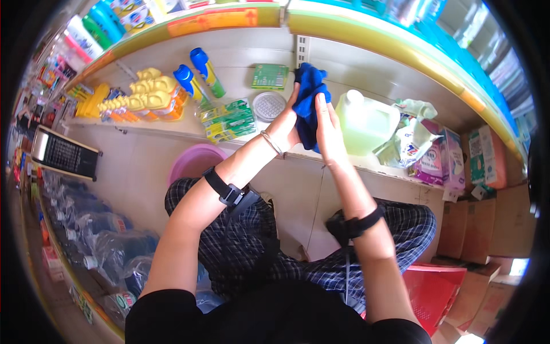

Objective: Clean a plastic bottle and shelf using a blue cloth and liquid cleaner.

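A crumpled blue cloth (307,99) is pressed between my two hands, just above the front part of a low white shelf (300,151). My left hand (287,124), with a silver bangle at its wrist, holds the cloth from the left. From the right, my right hand (328,129) lies against it with fingers pointing up the picture. Close to the right hand stands a plastic jug of pale green liquid (369,122). Left of the cloth are a round white-grey lidded container (269,106), a green flat box (270,76) and green-yellow packets (230,121).
Two blue-capped spray cans (208,72) and yellow-topped bottles (150,96) stand on the shelf's left. Purple packs (442,157) sit at its right. A pink basin (193,161), large water bottles (122,245), a red basket (432,292) and cardboard boxes (477,228) surround me. An upper shelf edge (374,43) overhangs.
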Available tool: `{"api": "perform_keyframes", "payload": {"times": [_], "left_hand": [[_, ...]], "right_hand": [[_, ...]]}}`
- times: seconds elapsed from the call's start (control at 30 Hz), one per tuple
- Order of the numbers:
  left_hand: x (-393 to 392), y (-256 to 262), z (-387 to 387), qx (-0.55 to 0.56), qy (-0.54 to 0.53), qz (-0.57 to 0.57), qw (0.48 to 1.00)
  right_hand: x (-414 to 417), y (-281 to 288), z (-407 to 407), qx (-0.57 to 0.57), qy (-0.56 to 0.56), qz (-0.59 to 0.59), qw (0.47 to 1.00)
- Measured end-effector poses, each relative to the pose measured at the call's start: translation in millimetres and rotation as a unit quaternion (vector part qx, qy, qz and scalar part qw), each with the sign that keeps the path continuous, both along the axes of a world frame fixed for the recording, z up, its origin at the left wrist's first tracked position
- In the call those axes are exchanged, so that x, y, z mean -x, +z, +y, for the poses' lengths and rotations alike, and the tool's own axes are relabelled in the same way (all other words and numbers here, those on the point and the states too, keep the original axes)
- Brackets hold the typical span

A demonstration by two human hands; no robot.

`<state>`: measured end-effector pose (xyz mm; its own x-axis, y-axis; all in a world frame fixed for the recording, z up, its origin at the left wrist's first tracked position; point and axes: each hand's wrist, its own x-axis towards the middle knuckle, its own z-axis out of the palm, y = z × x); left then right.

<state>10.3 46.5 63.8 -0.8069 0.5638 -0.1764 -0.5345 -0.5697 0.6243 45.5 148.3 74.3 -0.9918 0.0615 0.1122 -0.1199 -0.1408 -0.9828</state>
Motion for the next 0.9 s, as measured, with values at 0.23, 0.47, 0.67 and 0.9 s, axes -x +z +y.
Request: {"api": "perform_keyframes", "payload": {"times": [0.23,0.47,0.67,0.9], "left_hand": [[-16.2,-47.9,-26.7,0.060,0.042,-0.037,0.997],[-32.2,-47.9,-36.4,0.181,0.156,0.004,0.971],[-37.2,-57.1,-38.4,0.181,0.116,0.035,0.976],[-18.6,-21.8,-47.9,0.210,0.119,0.047,0.969]], "right_hand": [[0.7,-14.9,22.9,-0.381,0.110,0.064,0.916],[2.8,-48.7,10.8,-0.118,0.126,-0.063,0.983],[27.8,-39.4,24.2,0.165,0.097,-0.139,0.972],[47.5,1.2,26.7,0.374,0.090,-0.102,0.918]]}}
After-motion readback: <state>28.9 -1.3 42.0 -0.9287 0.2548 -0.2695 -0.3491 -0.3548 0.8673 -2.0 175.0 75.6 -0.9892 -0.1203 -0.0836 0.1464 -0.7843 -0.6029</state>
